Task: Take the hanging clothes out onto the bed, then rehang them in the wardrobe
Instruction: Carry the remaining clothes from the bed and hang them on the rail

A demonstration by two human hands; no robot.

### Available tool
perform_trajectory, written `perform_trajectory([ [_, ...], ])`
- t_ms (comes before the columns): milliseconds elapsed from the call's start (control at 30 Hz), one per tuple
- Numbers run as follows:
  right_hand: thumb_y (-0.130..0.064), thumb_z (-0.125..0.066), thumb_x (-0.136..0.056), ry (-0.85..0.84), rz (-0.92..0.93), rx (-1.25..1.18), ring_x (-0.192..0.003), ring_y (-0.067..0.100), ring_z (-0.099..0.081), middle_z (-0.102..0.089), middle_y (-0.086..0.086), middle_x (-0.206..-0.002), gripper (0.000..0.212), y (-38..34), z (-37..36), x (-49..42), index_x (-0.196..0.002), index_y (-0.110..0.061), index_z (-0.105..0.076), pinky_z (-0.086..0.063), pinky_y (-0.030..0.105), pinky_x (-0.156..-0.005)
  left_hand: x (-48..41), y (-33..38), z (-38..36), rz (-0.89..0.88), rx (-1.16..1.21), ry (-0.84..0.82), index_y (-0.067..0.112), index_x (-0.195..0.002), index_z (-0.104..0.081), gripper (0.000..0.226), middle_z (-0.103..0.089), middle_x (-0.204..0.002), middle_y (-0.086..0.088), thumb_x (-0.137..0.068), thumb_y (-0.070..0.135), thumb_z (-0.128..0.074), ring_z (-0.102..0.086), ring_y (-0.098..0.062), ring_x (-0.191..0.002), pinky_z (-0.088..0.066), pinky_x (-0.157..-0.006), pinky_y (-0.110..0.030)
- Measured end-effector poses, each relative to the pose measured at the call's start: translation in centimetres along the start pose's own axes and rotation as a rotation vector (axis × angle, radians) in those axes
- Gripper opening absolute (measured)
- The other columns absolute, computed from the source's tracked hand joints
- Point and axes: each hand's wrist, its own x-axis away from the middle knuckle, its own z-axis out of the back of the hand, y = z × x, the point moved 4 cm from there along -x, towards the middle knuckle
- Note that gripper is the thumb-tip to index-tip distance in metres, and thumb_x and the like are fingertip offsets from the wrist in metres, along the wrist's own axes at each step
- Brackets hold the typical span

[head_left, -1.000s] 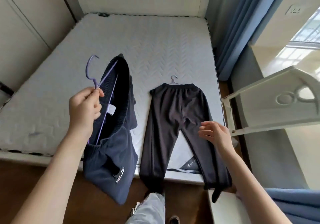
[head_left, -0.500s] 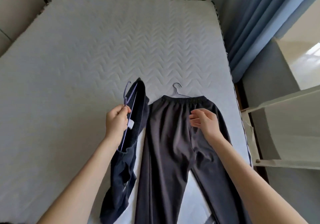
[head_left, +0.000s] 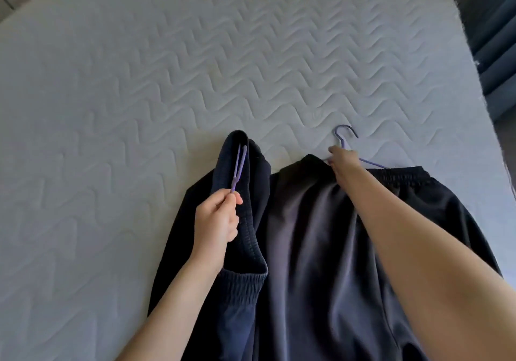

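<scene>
Across mattress (head_left: 139, 81), trousers (head_left: 321, 249) lie lengthwise, waistband pointing away.

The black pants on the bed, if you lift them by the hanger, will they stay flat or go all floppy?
Probably floppy: the black pants lie in soft folds on the bed. Their sheen hints they could slide on the hanger near the right hand.

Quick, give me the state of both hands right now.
Left hand: closed, holding a purple hanger carrying navy pants.
Right hand: closed on the second hanger at the black pants' waistband.
</scene>
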Motion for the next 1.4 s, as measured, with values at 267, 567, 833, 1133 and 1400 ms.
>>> perform_trajectory([
  [267,-0.002,-0.025,-0.098,0.137,0.158,-0.171,-0.056,0.017,-0.053,-0.051,0.006,-0.065,0.028,-3.1,0.9,6.0,-0.099,0.0,-0.053,-0.05,0.026,-0.06,1.2,3.9,2.7,0.013,-0.009,0.09,0.007,-0.078,-0.053,0.023,-0.023,-0.045,0.01,-0.098,0.005,-0.043,-0.016,-0.005,-0.036,-0.013,-0.037,-0.012],
  [567,0.0,-0.035,-0.093,-0.056,0.14,-0.45,-0.04,0.013,-0.032,-0.03,0.0,-0.051,0.024,-9.2,10.0,23.3,-0.075,-0.007,-0.048,-0.037,0.028,-0.045,9.9,16.3,6.4,-0.059,-0.108,0.126,0.003,-0.079,-0.054,0.022,-0.023,-0.043,0.012,-0.098,0.003,-0.044,-0.017,-0.003,-0.034,-0.014,-0.036,-0.011],
  [833,-0.001,-0.035,-0.095,-0.416,0.173,-0.279,-0.036,0.009,-0.019,-0.021,-0.004,-0.048,0.032,-16.6,15.9,42.0,-0.065,-0.008,-0.042,-0.018,0.015,-0.037,22.3,29.9,10.7,-0.185,-0.148,0.146,0.004,-0.08,-0.058,0.022,-0.024,-0.048,0.01,-0.098,0.007,-0.046,-0.018,-0.006,-0.037,-0.013,-0.038,-0.015],
  [1133,-0.009,-0.046,-0.091,-0.655,0.631,0.546,-0.042,0.01,-0.042,-0.049,-0.007,-0.047,0.023,-20.1,12.4,60.7,-0.076,-0.004,-0.061,-0.029,0.023,-0.044,40.9,36.7,19.3,-0.282,-0.038,0.382,0.007,-0.079,-0.056,0.023,-0.026,-0.045,0.012,-0.098,0.006,-0.043,-0.019,-0.005,-0.037,-0.012,-0.039,-0.017],
  [1400,-0.009,-0.045,-0.096,-0.93,1.085,0.635,-0.055,0.002,-0.051,-0.058,-0.015,-0.056,0.027,-16.7,5.7,75.2,-0.075,-0.013,-0.062,-0.036,0.014,-0.051,57.5,31.7,31.4,-0.294,0.016,0.71,0.006,-0.075,-0.059,0.027,-0.023,-0.054,0.0,-0.099,0.01,-0.046,-0.016,-0.012,-0.043,-0.01,-0.041,-0.018],
])
